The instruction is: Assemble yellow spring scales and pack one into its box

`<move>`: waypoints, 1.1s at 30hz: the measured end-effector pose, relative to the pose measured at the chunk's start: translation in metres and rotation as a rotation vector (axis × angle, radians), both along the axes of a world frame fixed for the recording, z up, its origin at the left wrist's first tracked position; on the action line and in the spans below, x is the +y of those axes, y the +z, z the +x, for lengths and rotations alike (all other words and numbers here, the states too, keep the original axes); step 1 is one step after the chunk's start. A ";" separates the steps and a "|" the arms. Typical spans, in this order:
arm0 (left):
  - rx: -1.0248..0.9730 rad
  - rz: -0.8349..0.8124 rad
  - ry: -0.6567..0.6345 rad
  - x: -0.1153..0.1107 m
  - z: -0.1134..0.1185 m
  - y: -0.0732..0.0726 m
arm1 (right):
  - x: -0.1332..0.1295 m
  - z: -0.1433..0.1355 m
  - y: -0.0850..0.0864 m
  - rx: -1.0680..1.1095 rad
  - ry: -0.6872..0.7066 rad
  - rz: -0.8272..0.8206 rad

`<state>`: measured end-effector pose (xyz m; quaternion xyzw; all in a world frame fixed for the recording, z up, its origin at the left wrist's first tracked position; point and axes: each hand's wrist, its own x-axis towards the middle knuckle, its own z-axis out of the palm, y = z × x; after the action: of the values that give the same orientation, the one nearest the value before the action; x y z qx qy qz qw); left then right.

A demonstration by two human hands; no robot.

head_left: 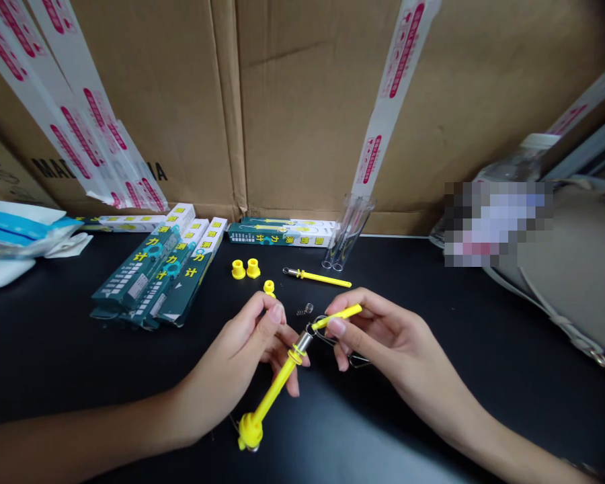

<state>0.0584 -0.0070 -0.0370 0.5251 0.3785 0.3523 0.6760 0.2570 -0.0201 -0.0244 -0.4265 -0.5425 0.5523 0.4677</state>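
My right hand (378, 329) pinches a short yellow strip (350, 311) between thumb and fingers, with thin wire loops beside it. The strip's left end meets a small hook on the metal end of a long yellow rod (275, 388). This rod slants down left to a round yellow cap (251, 430). My left hand (255, 339) has thumb and index finger pressed together; what they hold, if anything, is hidden. Its other fingers are beside the rod's upper part. Behind the hands lies another yellow rod (327, 279) with a metal end.
Small yellow caps (238, 269) and a tiny spring (309, 308) lie beyond my hands. Green-and-white boxes (136, 269) are at left, another box (282, 233) at the back. Clear tubes (347, 235) stand near the cardboard (302, 101). A bottle (514, 165) and grey bag (575, 262) are right.
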 end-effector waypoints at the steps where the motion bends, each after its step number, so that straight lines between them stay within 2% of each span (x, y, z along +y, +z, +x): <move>1: -0.006 0.001 -0.003 0.000 0.000 -0.001 | 0.000 0.000 0.000 0.001 -0.002 0.000; 6: -0.028 0.005 -0.014 0.000 0.000 -0.002 | 0.000 0.001 0.000 0.008 -0.008 -0.005; 15: -0.021 0.016 -0.012 -0.004 -0.002 0.005 | 0.000 0.002 0.003 -0.011 -0.017 -0.018; 26: -0.045 0.005 -0.086 -0.002 -0.002 -0.001 | 0.003 0.003 -0.002 0.036 0.003 -0.035; 33: 0.156 0.087 -0.204 -0.002 -0.002 0.002 | 0.005 0.006 -0.006 0.093 0.036 -0.102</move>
<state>0.0566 -0.0088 -0.0348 0.6156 0.3588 0.2560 0.6533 0.2626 -0.0148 -0.0306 -0.4139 -0.4990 0.6068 0.4599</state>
